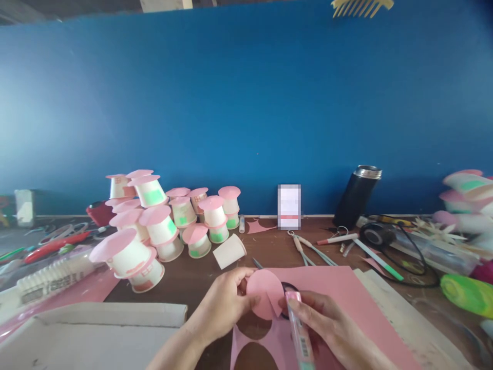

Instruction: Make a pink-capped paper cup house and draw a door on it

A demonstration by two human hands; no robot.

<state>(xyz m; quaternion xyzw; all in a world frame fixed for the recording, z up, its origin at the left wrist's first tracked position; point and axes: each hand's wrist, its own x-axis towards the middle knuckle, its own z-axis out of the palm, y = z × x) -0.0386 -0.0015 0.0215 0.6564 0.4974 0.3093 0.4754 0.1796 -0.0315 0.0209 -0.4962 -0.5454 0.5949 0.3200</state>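
A pink paper disc (pixel 265 293) with a slit cut toward its middle is pinched between the thumb and fingers of my left hand (pixel 225 298). My right hand (pixel 323 318) grips a slim clear glue tube (pixel 299 329) with a pink top and a barcode label, its top close beside the disc's right edge. Behind the disc, scissors (pixel 257 263) lie partly hidden, with a blade tip and dark handle showing. Under both hands are a pink sheet (pixel 346 293) and a pink offcut (pixel 252 336) with round holes.
Stacked paper cups (pixel 157 226) with pink disc tops stand at left; one plain cup (pixel 230 252) lies on its side. Pliers (pixel 308 249), markers (pixel 379 259) and a black flask (pixel 356 198) are farther back. A white box (pixel 115 313) sits front left, before a blue wall (pixel 246 103).
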